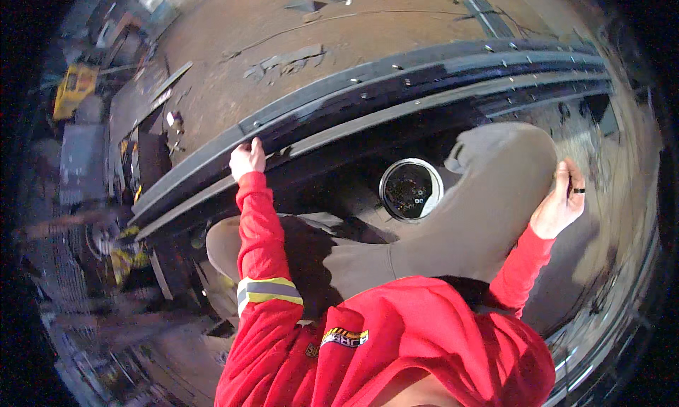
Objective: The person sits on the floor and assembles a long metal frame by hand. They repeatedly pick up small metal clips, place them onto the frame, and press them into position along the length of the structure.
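A long dark steel beam [311,113] runs across in front of me from lower left to upper right, with small bolts along its top. My left hand [247,158] is at the beam's near side, fingers curled together just below one bolt [257,124]. Whether anything is pinched in them is hidden. Out beside my bent right knee, my right hand [561,200] is raised off the beam, thumb against the fingers, a dark ring on one finger. Anything small inside it cannot be made out. Between my legs stands a white-rimmed bucket [382,188] with small metal pieces in it.
Behind the beam spreads a brown work surface [396,32] with flat metal scraps [286,60] and a thin cable. A yellow machine part [75,92] and cluttered equipment stand at the left. A second rail [368,117] lies along the beam's near side.
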Available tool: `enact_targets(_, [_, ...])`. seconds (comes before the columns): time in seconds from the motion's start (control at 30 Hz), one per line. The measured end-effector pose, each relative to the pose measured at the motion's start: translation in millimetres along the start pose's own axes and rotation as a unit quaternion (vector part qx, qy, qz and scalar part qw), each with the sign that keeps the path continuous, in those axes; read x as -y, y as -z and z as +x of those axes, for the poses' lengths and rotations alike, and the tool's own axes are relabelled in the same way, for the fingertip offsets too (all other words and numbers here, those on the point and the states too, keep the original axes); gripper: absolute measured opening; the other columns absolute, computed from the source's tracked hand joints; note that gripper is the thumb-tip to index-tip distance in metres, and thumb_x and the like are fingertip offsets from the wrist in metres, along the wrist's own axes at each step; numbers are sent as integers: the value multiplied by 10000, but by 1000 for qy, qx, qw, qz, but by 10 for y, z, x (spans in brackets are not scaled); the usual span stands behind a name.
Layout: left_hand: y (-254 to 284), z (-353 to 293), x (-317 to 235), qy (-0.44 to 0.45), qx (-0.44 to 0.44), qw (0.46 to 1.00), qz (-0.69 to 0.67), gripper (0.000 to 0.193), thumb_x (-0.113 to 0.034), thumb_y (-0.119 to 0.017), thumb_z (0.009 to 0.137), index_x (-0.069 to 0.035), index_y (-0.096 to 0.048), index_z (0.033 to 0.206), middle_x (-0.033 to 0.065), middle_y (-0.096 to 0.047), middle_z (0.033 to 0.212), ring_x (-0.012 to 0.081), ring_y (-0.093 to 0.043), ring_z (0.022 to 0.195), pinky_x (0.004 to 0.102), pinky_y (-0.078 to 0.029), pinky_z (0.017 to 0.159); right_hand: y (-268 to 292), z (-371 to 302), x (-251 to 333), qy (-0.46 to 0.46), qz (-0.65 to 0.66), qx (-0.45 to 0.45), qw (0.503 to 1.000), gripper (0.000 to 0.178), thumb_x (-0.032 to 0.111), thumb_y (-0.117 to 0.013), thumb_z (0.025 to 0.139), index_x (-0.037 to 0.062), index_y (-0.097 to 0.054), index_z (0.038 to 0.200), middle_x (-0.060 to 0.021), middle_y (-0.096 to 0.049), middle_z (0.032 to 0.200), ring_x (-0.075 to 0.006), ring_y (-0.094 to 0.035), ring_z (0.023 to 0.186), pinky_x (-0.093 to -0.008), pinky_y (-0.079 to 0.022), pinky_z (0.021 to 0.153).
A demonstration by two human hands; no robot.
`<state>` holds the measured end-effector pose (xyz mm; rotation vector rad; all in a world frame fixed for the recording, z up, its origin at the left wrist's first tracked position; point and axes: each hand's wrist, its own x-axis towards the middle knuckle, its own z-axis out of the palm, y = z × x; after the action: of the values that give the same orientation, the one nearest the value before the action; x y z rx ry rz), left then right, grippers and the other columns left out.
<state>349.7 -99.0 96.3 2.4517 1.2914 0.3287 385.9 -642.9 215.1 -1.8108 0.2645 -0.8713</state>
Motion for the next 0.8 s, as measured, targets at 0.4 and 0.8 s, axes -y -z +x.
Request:
enact_targets(0.4, [-128,-92,5,-47,-56,997,14,181,-297,-693,729,-123,-682,776,110,-686,832,312,-664,810,422,-516,767,-1187,-1212,805,-36,132,477,868,82,1,-603,858,-5,-637,933,-47,-607,949,-114,-550,876,-244,-429,803])
enact_targets(0.8, [-331,230,320,-18,80,995,-50,400,-412,-566,793,-45,-724,830,178,-682,795,323,-670,824,385,-511,796,-1605,-1115,181,-173,91,487,851,169,95,-614,882,-19,-658,999,-60,-654,860,-107,-606,777,-235,-488,718])
